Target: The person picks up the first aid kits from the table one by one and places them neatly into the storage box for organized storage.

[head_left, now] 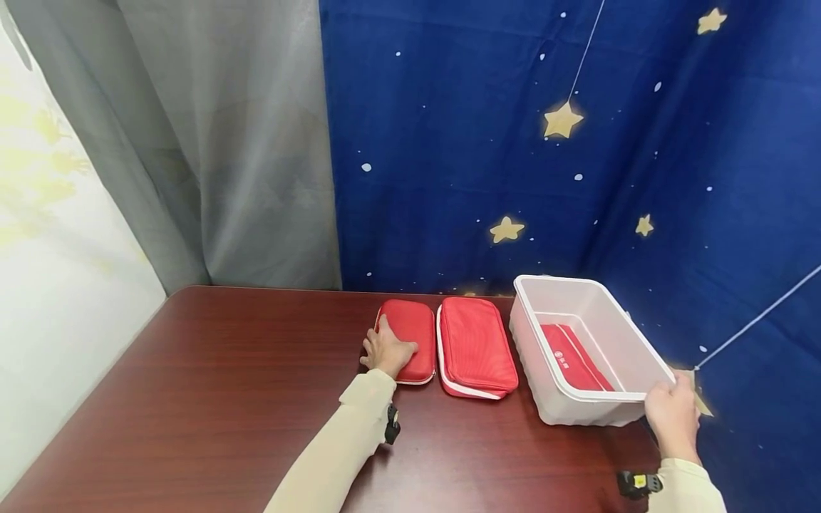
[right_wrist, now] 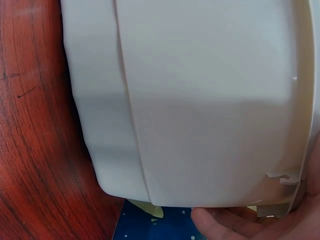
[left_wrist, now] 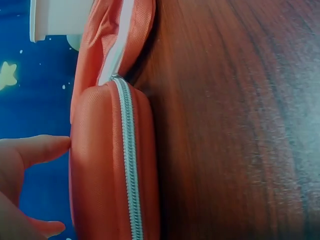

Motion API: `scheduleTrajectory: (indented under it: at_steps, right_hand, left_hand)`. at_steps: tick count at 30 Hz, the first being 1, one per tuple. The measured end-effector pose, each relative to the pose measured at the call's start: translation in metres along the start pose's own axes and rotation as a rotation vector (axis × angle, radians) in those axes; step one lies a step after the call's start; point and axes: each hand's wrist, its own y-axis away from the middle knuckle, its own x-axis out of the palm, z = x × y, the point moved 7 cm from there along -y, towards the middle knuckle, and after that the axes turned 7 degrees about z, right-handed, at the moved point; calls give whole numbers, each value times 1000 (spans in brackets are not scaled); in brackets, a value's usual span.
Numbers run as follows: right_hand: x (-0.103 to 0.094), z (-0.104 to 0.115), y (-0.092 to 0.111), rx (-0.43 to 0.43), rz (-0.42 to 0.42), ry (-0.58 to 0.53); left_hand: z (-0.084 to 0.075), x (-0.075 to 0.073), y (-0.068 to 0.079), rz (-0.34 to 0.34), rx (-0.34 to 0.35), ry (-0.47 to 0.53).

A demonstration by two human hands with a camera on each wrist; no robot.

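Observation:
My left hand (head_left: 388, 350) rests over a red zippered hard case (head_left: 413, 320), its fingers spread across the top and the left edge. The left wrist view shows the silver zipper along the side of this case (left_wrist: 95, 165), with one straight fingertip touching its top face. Close on its right lies a softer red zippered pouch (head_left: 477, 342) with white trim. At the far right, my right hand (head_left: 675, 417) grips the near right corner of a white plastic bin (head_left: 586, 410), thumb over the rim. A flat red pouch (head_left: 574, 360) with white print lies inside the bin.
Everything stands on a dark reddish wooden table (head_left: 192, 399). Behind it hang a grey curtain (head_left: 263, 142) and a blue curtain (head_left: 436, 142) with stars. A white wall (head_left: 58, 299) borders the left side.

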Motion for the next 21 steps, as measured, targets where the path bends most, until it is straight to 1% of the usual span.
scheduleTrajectory:
  at_steps: [4,16,21]
  right_hand:
    - [-1,0,0,2,-3,-2]
    - [-1,0,1,-2,-2,-11]
    - [0,1,2,3,-1,-16]
  left_hand:
    - [6,1,0,20,-20,28]
    - [15,0,-2,63,-67,34]
    - [19,-3,-3,72,-76,81]
